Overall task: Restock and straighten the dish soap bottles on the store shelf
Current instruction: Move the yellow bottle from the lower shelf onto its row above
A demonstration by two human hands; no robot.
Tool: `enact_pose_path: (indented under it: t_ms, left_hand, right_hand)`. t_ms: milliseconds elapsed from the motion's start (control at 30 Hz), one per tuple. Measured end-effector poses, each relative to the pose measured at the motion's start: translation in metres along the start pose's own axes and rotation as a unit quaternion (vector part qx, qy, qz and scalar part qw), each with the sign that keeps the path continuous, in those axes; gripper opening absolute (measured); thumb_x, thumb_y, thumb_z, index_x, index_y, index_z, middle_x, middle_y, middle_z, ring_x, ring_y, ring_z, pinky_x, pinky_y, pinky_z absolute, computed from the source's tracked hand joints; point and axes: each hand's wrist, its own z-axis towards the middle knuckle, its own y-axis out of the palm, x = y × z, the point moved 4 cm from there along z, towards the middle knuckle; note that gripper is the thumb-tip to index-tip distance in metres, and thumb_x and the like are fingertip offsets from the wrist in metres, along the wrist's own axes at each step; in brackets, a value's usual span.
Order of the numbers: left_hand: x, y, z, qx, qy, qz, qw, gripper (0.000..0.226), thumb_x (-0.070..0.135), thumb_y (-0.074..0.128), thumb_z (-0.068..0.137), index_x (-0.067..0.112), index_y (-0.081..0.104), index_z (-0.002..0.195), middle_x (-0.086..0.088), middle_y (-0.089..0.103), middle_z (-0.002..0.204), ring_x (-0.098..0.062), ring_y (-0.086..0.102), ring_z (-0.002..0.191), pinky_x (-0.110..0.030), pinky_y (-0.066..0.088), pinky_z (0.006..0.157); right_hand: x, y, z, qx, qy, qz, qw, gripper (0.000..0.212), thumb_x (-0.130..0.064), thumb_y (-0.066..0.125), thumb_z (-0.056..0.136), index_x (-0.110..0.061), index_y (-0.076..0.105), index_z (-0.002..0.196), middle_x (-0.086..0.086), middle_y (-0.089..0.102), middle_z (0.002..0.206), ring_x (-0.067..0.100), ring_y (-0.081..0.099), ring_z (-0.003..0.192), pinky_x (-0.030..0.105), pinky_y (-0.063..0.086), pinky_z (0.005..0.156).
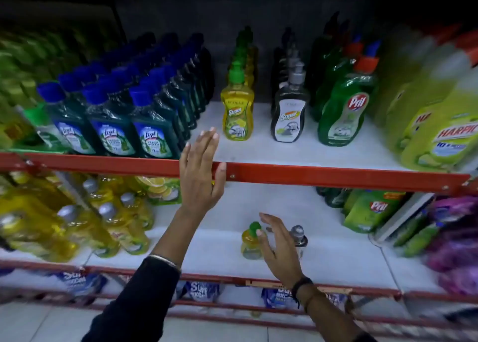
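Observation:
On the upper shelf [284, 150] a row of yellow Super dish soap bottles [237, 109] with green pump tops stands beside a row of grey Super bottles [289, 114]. My left hand [200, 176] is raised flat in front of the red shelf rail [323, 175], fingers apart, holding nothing. On the lower shelf [207, 248] a small yellow bottle [250, 240] with a green cap and a small grey-capped bottle [298, 235] stand side by side. My right hand [278, 243] hovers open between and in front of them, a finger near the green cap.
Dark green Lizol bottles [152, 124] with blue caps fill the upper left. Green Pril bottles [346, 109] and Harpic packs [439, 134] stand at the upper right. Yellow bottles [111, 222] crowd the lower left, Pril pouches [370, 212] the lower right. Surf packs [201, 290] lie below.

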Motion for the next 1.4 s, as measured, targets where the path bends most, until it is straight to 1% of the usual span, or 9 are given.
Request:
enact_pose_path:
  t_ms: [133, 200, 267, 433, 533, 800, 967, 1200, 1400]
  left_hand:
    - [-0.015, 0.012, 0.004, -0.02, -0.006, 0.09, 0.996, 0.049, 0.036, 0.029, 0.102, 0.014, 0.036, 0.146, -0.007, 0.043, 0.15, -0.023, 0.035, 0.142, -0.039, 0.017, 0.117]
    - [-0.015, 0.017, 0.002, -0.015, 0.0, 0.117, 0.993, 0.049, 0.036, 0.027, 0.102, 0.017, 0.036, 0.146, -0.005, 0.043, 0.151, -0.023, 0.032, 0.143, -0.041, 0.016, 0.117]
    - [-0.018, 0.02, 0.0, -0.007, 0.009, 0.142, 0.99, 0.049, 0.037, 0.024, 0.103, 0.019, 0.035, 0.147, -0.004, 0.042, 0.151, -0.024, 0.03, 0.144, -0.043, 0.016, 0.117]
    - [-0.02, 0.025, -0.001, 0.008, 0.012, 0.192, 0.981, 0.051, 0.038, 0.02, 0.103, 0.02, 0.031, 0.15, -0.002, 0.039, 0.153, -0.028, 0.026, 0.146, -0.042, 0.015, 0.117]
    - [-0.021, 0.024, -0.001, 0.002, 0.016, 0.193, 0.981, 0.052, 0.039, 0.018, 0.104, 0.021, 0.024, 0.153, 0.0, 0.033, 0.155, -0.03, 0.024, 0.146, -0.042, 0.015, 0.118]
    - [-0.017, 0.017, 0.0, -0.056, -0.011, 0.181, 0.982, 0.053, 0.041, 0.017, 0.104, 0.02, 0.026, 0.152, -0.002, 0.029, 0.158, -0.028, 0.022, 0.148, -0.041, 0.014, 0.119]
    - [-0.016, 0.012, 0.0, -0.091, -0.035, 0.173, 0.98, 0.054, 0.042, 0.017, 0.104, 0.02, 0.034, 0.15, -0.001, 0.032, 0.157, -0.026, 0.023, 0.148, -0.039, 0.01, 0.119]
    - [-0.016, 0.007, 0.0, -0.093, -0.048, 0.159, 0.982, 0.054, 0.042, 0.018, 0.103, 0.02, 0.035, 0.149, -0.001, 0.034, 0.156, -0.024, 0.022, 0.148, -0.04, 0.012, 0.119]
    - [-0.018, 0.009, -0.001, -0.051, -0.031, 0.163, 0.985, 0.051, 0.038, 0.021, 0.103, 0.021, 0.036, 0.148, 0.002, 0.037, 0.154, -0.025, 0.028, 0.146, -0.04, 0.015, 0.118]
  right_hand:
    - [0.028, 0.022, -0.002, -0.063, 0.086, -0.022, 0.994, 0.057, -0.029, 0.055, 0.085, -0.018, 0.036, 0.138, -0.003, 0.044, 0.134, 0.012, 0.042, 0.123, 0.023, 0.033, 0.103]
    - [0.044, 0.032, -0.002, -0.084, 0.122, -0.038, 0.988, 0.063, -0.021, 0.058, 0.081, -0.016, 0.034, 0.138, 0.002, 0.046, 0.135, 0.015, 0.043, 0.123, 0.028, 0.034, 0.106]
    - [0.056, 0.039, 0.001, -0.107, 0.146, -0.038, 0.983, 0.058, -0.011, 0.061, 0.083, -0.015, 0.036, 0.135, 0.006, 0.051, 0.13, 0.021, 0.048, 0.122, 0.038, 0.037, 0.108]
    - [0.061, 0.037, 0.009, -0.106, 0.173, -0.016, 0.979, 0.049, 0.0, 0.064, 0.08, -0.027, 0.041, 0.115, 0.0, 0.058, 0.112, 0.017, 0.056, 0.105, 0.024, 0.044, 0.095]
    - [0.059, 0.031, 0.009, -0.118, 0.159, -0.001, 0.98, 0.048, -0.005, 0.071, 0.076, -0.033, 0.048, 0.107, 0.0, 0.064, 0.106, 0.017, 0.061, 0.098, 0.016, 0.047, 0.084]
    - [-0.007, -0.008, 0.022, -0.127, 0.085, 0.044, 0.987, 0.044, -0.027, 0.078, 0.073, -0.026, 0.057, 0.112, -0.009, 0.068, 0.107, 0.003, 0.062, 0.097, 0.023, 0.049, 0.088]
    - [-0.088, -0.055, 0.042, -0.07, -0.012, 0.095, 0.993, 0.046, -0.029, 0.077, 0.073, -0.026, 0.056, 0.114, -0.013, 0.067, 0.109, 0.002, 0.062, 0.099, 0.016, 0.047, 0.085]
    - [-0.174, -0.111, 0.088, 0.046, -0.129, 0.142, 0.98, 0.049, -0.035, 0.077, 0.065, -0.029, 0.058, 0.11, -0.011, 0.069, 0.1, 0.009, 0.066, 0.094, 0.023, 0.052, 0.082]
    - [-0.175, -0.103, 0.141, 0.102, -0.115, 0.114, 0.981, 0.056, -0.037, 0.08, 0.066, -0.02, 0.059, 0.115, -0.004, 0.067, 0.107, 0.012, 0.065, 0.098, 0.035, 0.054, 0.084]
